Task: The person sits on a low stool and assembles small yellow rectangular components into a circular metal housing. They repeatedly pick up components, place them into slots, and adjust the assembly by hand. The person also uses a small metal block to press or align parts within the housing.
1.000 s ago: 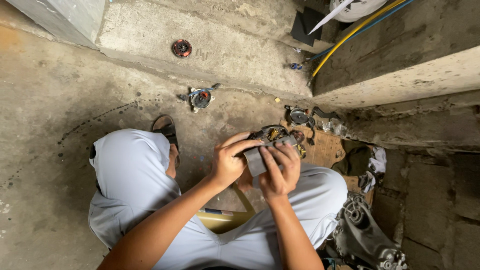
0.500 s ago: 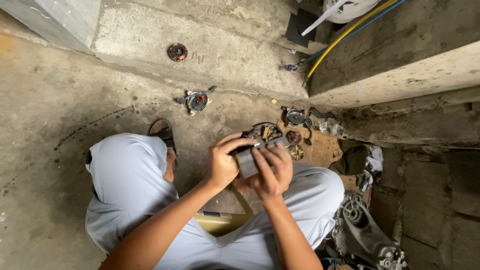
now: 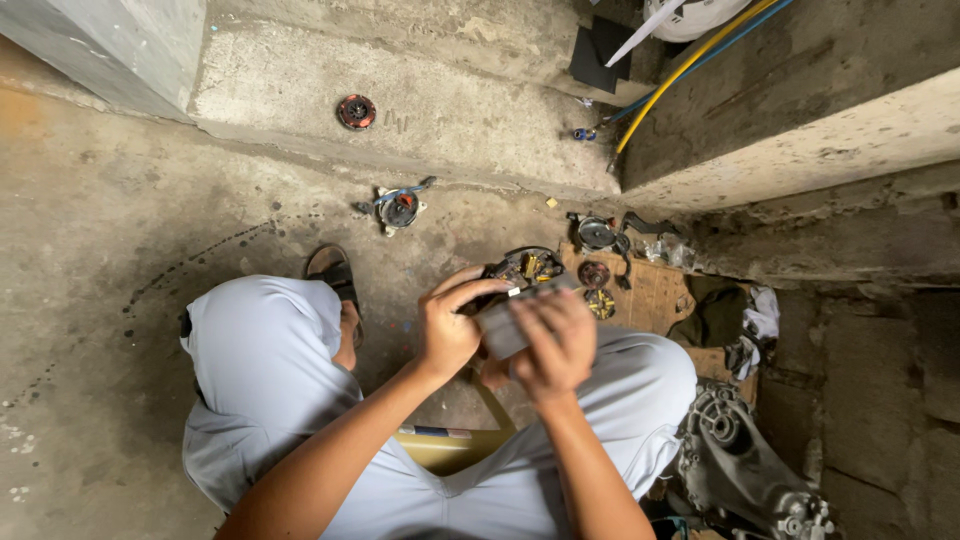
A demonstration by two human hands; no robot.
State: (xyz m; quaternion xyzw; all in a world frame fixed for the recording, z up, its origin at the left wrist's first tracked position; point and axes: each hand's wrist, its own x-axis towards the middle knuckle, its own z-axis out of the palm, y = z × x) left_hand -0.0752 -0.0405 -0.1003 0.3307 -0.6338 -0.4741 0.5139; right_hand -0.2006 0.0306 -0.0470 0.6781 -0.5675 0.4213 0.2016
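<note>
Both hands [image 3: 505,335] have lowered the grey block [image 3: 505,328] slightly toward the lap.

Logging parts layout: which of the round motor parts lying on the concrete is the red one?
The red disc alone on the raised concrete ledge, top left. The round part on the floor below it is dark with a blue wire.

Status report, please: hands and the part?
Left hand and right hand both grip the round wound part. Grey pad between them. Nothing blocking.
</note>
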